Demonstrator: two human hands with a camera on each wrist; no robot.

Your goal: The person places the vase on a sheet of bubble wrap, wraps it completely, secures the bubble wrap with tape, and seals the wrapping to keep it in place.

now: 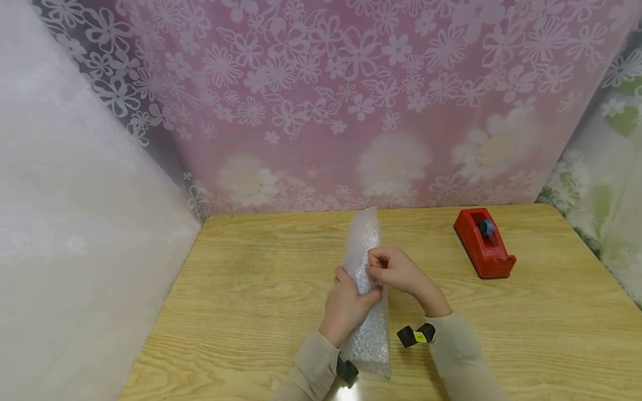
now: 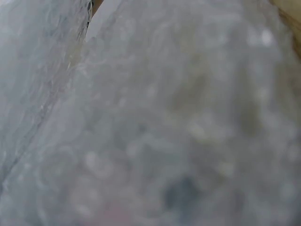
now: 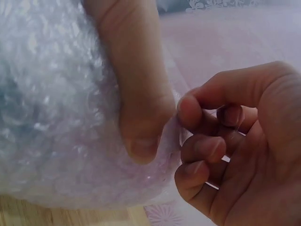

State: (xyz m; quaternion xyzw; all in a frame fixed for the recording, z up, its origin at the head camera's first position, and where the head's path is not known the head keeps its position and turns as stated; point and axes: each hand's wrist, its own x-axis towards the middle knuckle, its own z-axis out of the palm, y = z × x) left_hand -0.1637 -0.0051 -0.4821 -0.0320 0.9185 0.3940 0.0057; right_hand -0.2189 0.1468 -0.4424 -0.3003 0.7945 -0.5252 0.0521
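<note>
A long roll of bubble wrap (image 1: 368, 328) lies on the table, running away from me. My left hand (image 1: 346, 306) grips it around the middle, the thumb lying over its right side and the fingers along its left. That left thumb (image 3: 143, 113) presses the wrap in the right wrist view. Close by, my right hand (image 1: 396, 270) has its fingers curled at the roll's upper right side. Its fingertips pinch a thin, clear, shiny strip that looks like tape, mostly hidden by the fingers. Blurred bubble wrap (image 2: 155, 113) fills the left wrist view.
A red tape dispenser (image 1: 484, 245) with a small roll in it stands at the right back of the wooden table (image 1: 251, 312). Flowered pink cloth (image 1: 311, 111) hangs behind the table's far edge, and a pale sheet (image 1: 90, 211) borders the left side.
</note>
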